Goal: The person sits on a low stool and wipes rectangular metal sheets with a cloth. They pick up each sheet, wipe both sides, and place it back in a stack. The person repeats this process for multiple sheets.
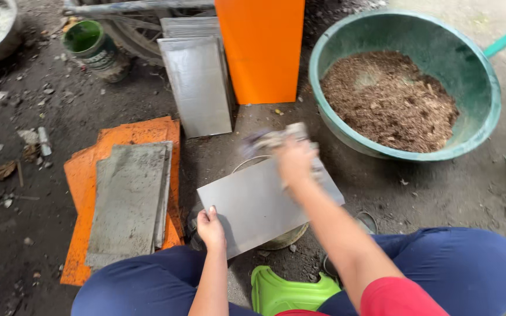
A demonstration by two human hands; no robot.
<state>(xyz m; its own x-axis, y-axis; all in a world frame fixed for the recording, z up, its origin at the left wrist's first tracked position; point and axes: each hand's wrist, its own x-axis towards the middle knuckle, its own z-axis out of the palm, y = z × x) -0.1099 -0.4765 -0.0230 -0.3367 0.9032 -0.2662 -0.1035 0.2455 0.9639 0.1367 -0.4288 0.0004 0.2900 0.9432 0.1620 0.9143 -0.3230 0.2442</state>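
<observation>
A seated person in dark blue trousers and a red sleeve works over a grey metal sheet (pixel 259 205) held low between the knees, above a dirt floor (pixel 440 193). The left hand (pixel 211 229) is closed on the sheet's near-left corner, thumb on top, steadying it at a tilt. The right hand (pixel 295 159) is closed around a crumpled grey rag (pixel 270 139) and presses it against the sheet's far edge; the rag and fingers are blurred. Under the sheet the rim of a round container (pixel 288 237) shows in part.

Left of the left hand, a stack of dull grey sheets (pixel 129 202) lies on an orange board (pixel 77 234) flat on the floor. Beyond both hands, another stack of shinier metal sheets (pixel 197 85) leans up against an upright orange panel (pixel 262 50). To the right of the right hand and just past it sits a large green basin (pixel 487 111) partly filled with brown, crumbly material (pixel 387 99). Far off to the left, beyond the flat stack, stands a small green pot (pixel 89 44), and a metal bowl (pixel 1 41) shows at the upper corner. Close in, between the person's knees and below the sheet, part of a bright green plastic stool (pixel 282 292) shows.
</observation>
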